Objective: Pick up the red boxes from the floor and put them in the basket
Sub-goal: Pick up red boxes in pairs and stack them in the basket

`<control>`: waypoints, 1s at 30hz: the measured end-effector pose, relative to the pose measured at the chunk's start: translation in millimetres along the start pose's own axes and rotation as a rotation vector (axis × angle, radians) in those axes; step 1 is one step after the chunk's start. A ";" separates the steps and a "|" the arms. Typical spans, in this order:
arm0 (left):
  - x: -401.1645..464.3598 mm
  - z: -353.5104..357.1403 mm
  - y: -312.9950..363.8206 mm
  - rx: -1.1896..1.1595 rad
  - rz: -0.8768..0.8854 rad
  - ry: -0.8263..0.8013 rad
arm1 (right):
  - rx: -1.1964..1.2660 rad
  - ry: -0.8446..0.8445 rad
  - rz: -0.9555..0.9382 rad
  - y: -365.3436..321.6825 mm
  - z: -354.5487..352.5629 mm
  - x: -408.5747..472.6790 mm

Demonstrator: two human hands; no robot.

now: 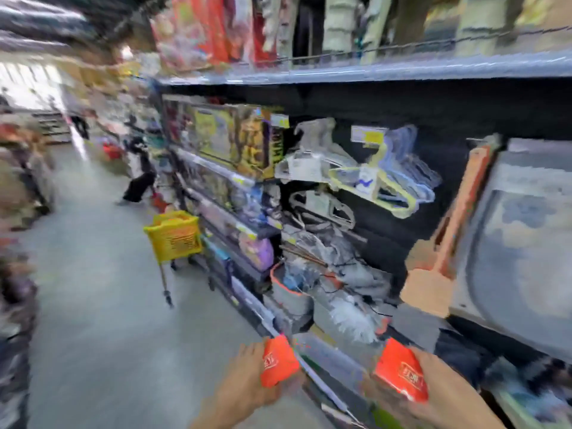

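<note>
Red box (278, 362) in left hand (247, 376)

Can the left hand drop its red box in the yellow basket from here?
Probably not yet. The left hand grips a red box near the camera, while the yellow basket stands well farther down the aisle. The floor between looks free for walking closer.

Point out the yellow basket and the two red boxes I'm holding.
yellow basket (174, 238): head view, front mesh wall.
red box in left hand (277, 362): head view, printed face.
red box in right hand (402, 374): head view, printed face.

Plastic hangers (383, 181) hang above a feather duster (349, 317) on shelving.
</note>
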State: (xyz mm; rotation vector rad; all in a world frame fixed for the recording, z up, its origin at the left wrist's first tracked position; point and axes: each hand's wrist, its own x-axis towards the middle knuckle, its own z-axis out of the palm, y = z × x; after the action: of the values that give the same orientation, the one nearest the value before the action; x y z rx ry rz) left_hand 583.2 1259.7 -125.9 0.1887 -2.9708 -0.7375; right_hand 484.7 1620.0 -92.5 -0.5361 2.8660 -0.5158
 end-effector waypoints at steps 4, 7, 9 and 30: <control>-36.0 -65.2 -88.9 -0.029 -0.208 0.172 | -0.052 -0.104 -0.332 -144.1 11.8 76.9; -60.7 -108.1 -152.6 0.054 -0.291 0.231 | 0.010 -0.189 -0.561 -242.1 29.0 121.9; -74.1 -138.1 -194.1 0.121 -0.316 0.237 | -0.052 -0.203 -0.645 -296.1 43.6 149.1; 70.3 -381.5 -453.9 0.051 -0.463 0.329 | 0.006 -0.385 -1.071 -682.3 85.8 439.9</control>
State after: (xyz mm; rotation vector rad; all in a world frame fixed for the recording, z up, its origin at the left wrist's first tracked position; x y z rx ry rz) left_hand 598.4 676.2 0.2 0.9259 -2.6481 -0.5922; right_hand 316.6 830.5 29.7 -1.9160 2.0055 -0.4612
